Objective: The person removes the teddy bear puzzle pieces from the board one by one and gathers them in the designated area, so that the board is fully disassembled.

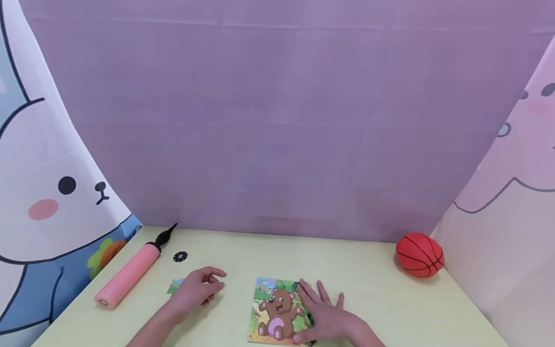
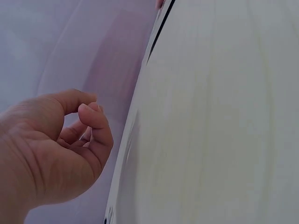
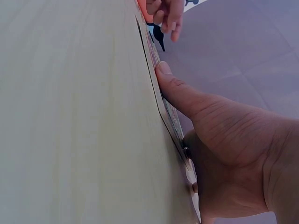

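A square picture puzzle [image 1: 277,313] with a brown bear on it lies flat at the table's front middle. My right hand [image 1: 325,315] rests on its right edge with the fingers spread; in the right wrist view the thumb [image 3: 175,86] lies along the board's edge. Part of the puzzle's right side is hidden under that hand. To the left, my left hand [image 1: 197,291] hovers over the table, fingers loosely bent and nothing visible between them. Partly behind its wrist lies a small green and blue puzzle piece [image 1: 175,285].
A pink hand pump [image 1: 130,277] with a black nozzle lies along the table's left edge. Beside it is a black round disc [image 1: 180,256]. A red toy basketball [image 1: 419,255] sits at the back right, near the purple cloth backdrop [image 1: 277,144].
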Available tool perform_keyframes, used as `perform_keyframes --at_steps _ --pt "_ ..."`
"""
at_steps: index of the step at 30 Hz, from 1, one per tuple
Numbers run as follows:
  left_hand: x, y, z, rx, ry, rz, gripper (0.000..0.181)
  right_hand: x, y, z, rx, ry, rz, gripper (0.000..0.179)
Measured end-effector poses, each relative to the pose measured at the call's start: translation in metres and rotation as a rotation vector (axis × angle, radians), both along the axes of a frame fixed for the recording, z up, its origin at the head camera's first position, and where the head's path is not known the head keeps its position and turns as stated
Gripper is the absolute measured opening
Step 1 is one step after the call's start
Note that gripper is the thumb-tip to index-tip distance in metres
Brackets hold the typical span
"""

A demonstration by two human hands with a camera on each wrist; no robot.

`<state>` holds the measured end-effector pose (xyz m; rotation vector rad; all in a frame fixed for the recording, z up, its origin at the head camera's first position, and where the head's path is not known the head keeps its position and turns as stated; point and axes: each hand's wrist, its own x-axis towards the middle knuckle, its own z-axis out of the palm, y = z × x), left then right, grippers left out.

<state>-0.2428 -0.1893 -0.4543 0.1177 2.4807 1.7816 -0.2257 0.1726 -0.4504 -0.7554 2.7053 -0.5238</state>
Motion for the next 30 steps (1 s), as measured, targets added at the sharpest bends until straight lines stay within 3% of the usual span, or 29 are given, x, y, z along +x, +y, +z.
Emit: perform_keyframes --at_steps 12,19,30 --pt "-0.008 0.048 -0.001 0.036 0.016 -0.077 0.03 0.003 -0.001 0.002 0.009 0.025 0.0 0.111" --pt "-0.008 0.066 0.0 0.069 0.006 -0.101 0.029 -0.001 0.0 -0.001 0.009 -0.006 0.002 0.113" --pt "-0.013 0.091 -0.005 0.169 -0.036 -0.202 0.029 -0.009 0.003 -0.013 -0.013 -0.006 -0.008 0.115"
